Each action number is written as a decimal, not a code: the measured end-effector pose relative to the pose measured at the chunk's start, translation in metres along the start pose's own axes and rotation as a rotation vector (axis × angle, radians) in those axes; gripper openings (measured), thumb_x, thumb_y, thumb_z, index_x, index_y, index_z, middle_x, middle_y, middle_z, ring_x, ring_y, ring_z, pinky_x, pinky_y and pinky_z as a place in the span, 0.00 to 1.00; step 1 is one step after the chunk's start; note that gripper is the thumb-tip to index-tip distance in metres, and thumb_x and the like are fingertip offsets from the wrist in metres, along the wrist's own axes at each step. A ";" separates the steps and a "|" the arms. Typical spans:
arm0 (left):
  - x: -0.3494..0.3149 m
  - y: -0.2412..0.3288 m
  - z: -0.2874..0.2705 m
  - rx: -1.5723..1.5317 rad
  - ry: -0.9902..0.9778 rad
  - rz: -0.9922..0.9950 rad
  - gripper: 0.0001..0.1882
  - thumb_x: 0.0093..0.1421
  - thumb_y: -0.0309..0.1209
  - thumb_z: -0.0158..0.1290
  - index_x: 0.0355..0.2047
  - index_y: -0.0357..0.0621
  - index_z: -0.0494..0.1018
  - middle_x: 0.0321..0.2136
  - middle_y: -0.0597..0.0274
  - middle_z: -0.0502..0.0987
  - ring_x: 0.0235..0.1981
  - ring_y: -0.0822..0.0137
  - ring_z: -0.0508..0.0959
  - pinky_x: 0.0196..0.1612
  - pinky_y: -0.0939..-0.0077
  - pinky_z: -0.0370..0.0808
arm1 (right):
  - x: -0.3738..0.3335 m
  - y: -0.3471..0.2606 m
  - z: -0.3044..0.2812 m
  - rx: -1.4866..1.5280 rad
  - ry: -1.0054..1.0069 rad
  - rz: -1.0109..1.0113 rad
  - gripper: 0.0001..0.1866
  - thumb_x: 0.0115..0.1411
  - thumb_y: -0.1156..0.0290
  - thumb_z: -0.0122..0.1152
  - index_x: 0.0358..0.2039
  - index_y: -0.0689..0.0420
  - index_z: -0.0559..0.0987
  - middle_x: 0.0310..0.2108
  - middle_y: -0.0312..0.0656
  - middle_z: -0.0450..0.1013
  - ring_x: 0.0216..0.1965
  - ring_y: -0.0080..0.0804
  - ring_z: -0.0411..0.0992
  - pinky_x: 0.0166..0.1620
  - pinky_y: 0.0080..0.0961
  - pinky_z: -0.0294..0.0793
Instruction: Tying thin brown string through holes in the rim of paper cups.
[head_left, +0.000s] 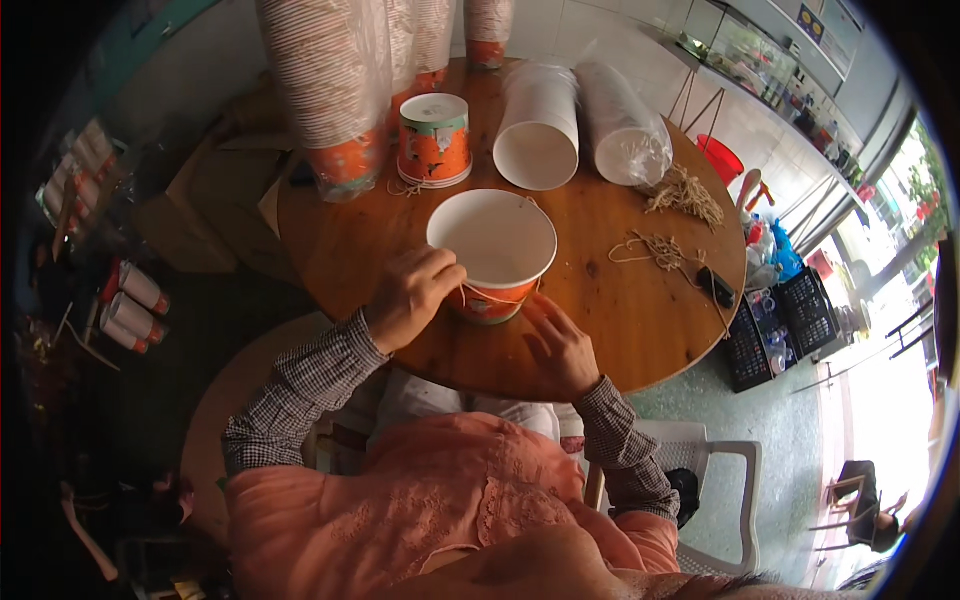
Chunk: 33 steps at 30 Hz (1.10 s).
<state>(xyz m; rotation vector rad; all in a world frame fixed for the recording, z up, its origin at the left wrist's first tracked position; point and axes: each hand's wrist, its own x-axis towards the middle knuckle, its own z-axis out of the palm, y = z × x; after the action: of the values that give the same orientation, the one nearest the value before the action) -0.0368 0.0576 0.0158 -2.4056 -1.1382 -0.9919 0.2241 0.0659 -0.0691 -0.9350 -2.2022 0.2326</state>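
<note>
An orange paper bucket (493, 250) with a white inside stands upright on the round wooden table (620, 320), close to its near edge. My left hand (410, 295) rests against the bucket's left rim, its fingers pinching a thin tan string (490, 293) that runs across the bucket's front wall. My right hand (557, 345) lies just right of the bucket's base, fingers stretched toward the string; whether it grips the string I cannot tell.
Tall stacks of orange paper buckets (335, 90) stand at the table's far left, with one lidded bucket (434, 140) behind. Two sleeves of white cups (540, 125) lie on their sides. Loose string bundles (685, 195) and a small dark object (716, 287) lie right. A white plastic chair (720, 500) is below.
</note>
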 end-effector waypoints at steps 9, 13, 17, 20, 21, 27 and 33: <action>0.036 -0.161 0.075 -0.761 0.307 -0.701 0.05 0.61 0.24 0.52 0.31 0.36 0.76 0.31 0.69 0.77 0.31 0.74 0.75 0.35 0.78 0.72 | 0.064 0.045 0.011 0.193 0.285 0.130 0.10 0.59 0.79 0.54 0.41 0.60 0.77 0.46 0.47 0.73 0.37 0.35 0.75 0.35 0.24 0.77; 0.052 -0.227 0.125 -1.584 0.703 -0.974 0.08 0.64 0.26 0.49 0.42 0.41 0.73 0.39 0.65 0.77 0.39 0.72 0.76 0.45 0.79 0.73 | 0.100 0.064 0.034 0.202 0.280 0.057 0.09 0.59 0.76 0.55 0.41 0.58 0.77 0.44 0.44 0.73 0.35 0.41 0.77 0.35 0.29 0.78; 0.056 -0.272 0.153 -1.729 0.808 -1.114 0.05 0.63 0.23 0.48 0.37 0.41 0.74 0.35 0.64 0.77 0.37 0.70 0.77 0.45 0.78 0.76 | 0.110 0.087 0.060 0.214 0.182 0.077 0.09 0.59 0.75 0.55 0.41 0.58 0.77 0.42 0.44 0.73 0.36 0.44 0.76 0.36 0.32 0.77; 0.064 -0.277 0.165 -1.783 0.826 -1.240 0.03 0.63 0.23 0.50 0.34 0.39 0.74 0.32 0.63 0.76 0.35 0.68 0.77 0.43 0.77 0.77 | 0.103 0.102 0.062 0.239 0.080 0.170 0.09 0.59 0.75 0.55 0.41 0.58 0.76 0.41 0.45 0.73 0.37 0.46 0.75 0.38 0.33 0.76; 0.062 -0.281 0.167 -1.760 0.819 -1.283 0.03 0.63 0.23 0.50 0.34 0.39 0.74 0.32 0.62 0.76 0.35 0.68 0.77 0.43 0.77 0.77 | 0.103 0.103 0.062 0.265 0.032 0.206 0.10 0.59 0.75 0.54 0.41 0.58 0.76 0.40 0.46 0.73 0.38 0.47 0.75 0.39 0.33 0.76; 0.040 -0.286 0.181 -1.680 0.782 -1.308 0.03 0.62 0.23 0.51 0.34 0.37 0.73 0.33 0.60 0.76 0.36 0.67 0.77 0.45 0.77 0.77 | 0.102 0.102 0.060 0.272 0.053 0.163 0.10 0.62 0.74 0.53 0.43 0.58 0.76 0.37 0.44 0.75 0.34 0.35 0.76 0.33 0.26 0.76; 0.033 -0.280 0.189 -1.553 0.717 -1.313 0.03 0.63 0.26 0.51 0.36 0.40 0.72 0.33 0.64 0.76 0.35 0.67 0.77 0.44 0.75 0.76 | 0.104 0.097 0.058 0.338 0.019 0.296 0.13 0.60 0.74 0.55 0.46 0.58 0.75 0.35 0.45 0.75 0.32 0.33 0.75 0.35 0.25 0.74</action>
<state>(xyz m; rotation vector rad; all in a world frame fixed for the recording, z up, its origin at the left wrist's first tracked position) -0.1493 0.3550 -0.1028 -0.8921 -1.8753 -3.7166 0.1887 0.2132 -0.0935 -1.0579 -1.9191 0.7072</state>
